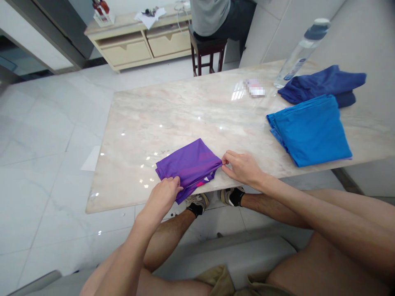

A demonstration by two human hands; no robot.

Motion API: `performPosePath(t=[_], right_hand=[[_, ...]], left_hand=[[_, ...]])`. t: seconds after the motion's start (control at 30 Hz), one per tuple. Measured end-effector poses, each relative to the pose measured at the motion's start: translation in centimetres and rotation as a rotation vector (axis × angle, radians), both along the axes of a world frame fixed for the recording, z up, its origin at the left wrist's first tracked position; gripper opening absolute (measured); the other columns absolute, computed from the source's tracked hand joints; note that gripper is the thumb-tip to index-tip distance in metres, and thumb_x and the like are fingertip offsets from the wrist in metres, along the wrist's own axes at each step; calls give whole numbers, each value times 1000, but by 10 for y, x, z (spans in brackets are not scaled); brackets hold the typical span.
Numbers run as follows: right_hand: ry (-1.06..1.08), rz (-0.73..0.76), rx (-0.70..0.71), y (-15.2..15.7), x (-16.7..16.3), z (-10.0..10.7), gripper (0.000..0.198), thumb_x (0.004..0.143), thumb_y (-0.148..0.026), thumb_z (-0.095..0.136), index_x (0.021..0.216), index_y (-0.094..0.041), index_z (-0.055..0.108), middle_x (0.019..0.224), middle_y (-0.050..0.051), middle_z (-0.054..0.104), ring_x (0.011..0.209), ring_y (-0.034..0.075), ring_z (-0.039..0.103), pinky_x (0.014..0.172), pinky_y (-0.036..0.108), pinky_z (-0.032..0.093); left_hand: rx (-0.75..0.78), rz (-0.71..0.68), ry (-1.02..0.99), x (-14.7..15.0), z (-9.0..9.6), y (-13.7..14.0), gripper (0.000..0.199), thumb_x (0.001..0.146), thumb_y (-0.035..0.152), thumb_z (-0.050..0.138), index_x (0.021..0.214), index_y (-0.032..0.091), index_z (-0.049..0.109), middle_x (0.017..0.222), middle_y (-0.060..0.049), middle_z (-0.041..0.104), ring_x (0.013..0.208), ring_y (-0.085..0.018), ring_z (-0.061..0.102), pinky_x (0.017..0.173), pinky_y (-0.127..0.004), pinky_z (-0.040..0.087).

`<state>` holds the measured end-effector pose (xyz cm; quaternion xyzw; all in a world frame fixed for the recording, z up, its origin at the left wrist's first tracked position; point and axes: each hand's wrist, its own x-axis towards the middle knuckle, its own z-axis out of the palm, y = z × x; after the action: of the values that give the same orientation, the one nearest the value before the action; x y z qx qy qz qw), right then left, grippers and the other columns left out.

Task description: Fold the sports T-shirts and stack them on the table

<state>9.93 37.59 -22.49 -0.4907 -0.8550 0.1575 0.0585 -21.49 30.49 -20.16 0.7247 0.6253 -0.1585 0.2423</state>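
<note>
A purple garment [193, 159], folded into a flat bundle, lies at the near edge of the marble-topped table [160, 111]. At its right corner my right hand [242, 166] pinches the fabric between thumb and fingers and draws it to a point. My left hand [165, 195] grips the near left edge, its fingers closed on the cloth. Part of the bundle hangs slightly over the table edge, where a pink and white print shows. To the right rests a folded blue cloth [311, 131], with crumpled navy fabric [324, 86] behind it.
A clear bottle [293, 59] with a grey cap stands near the navy fabric. Beside it is a small blurred packet [255, 88]. Beyond the table, a person in a grey top [211, 18] sits on a dark stool [207, 49] by a cream cabinet [126, 53].
</note>
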Motion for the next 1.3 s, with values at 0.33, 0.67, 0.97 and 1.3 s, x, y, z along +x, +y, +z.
performPosePath(t=[0.33, 0.67, 0.97, 1.3], right_hand=[[-122, -127, -7, 4, -6, 6, 42, 107, -28, 52, 72, -20, 74, 83, 10, 78, 78, 23, 69, 69, 34, 37], [-40, 161, -37, 12, 0, 8, 29, 113, -27, 52, 129, -22, 76, 124, 11, 76, 100, 23, 74, 79, 30, 48], [50, 347, -162, 41, 17, -2, 21, 102, -17, 63, 116, -21, 79, 124, 10, 72, 109, 25, 71, 94, 34, 53], [105, 335, -123, 37, 17, -9, 25, 113, -27, 54, 123, -22, 77, 116, 9, 74, 103, 23, 71, 87, 31, 51]], left_hand=[[10, -50, 90, 12, 14, 1, 15, 112, 28, 58, 110, 20, 71, 107, -11, 78, 102, -28, 75, 78, -35, 48], [48, -208, 66, 24, 28, -13, 23, 108, 38, 70, 121, 20, 70, 116, -10, 77, 110, -30, 77, 78, -35, 51], [-12, -205, 59, 16, 23, -14, 11, 109, 23, 63, 113, 21, 72, 115, -9, 77, 106, -28, 77, 76, -33, 50], [5, -94, 107, 22, 19, -7, 40, 120, 36, 31, 127, 19, 66, 105, -13, 82, 100, -33, 81, 81, -38, 55]])
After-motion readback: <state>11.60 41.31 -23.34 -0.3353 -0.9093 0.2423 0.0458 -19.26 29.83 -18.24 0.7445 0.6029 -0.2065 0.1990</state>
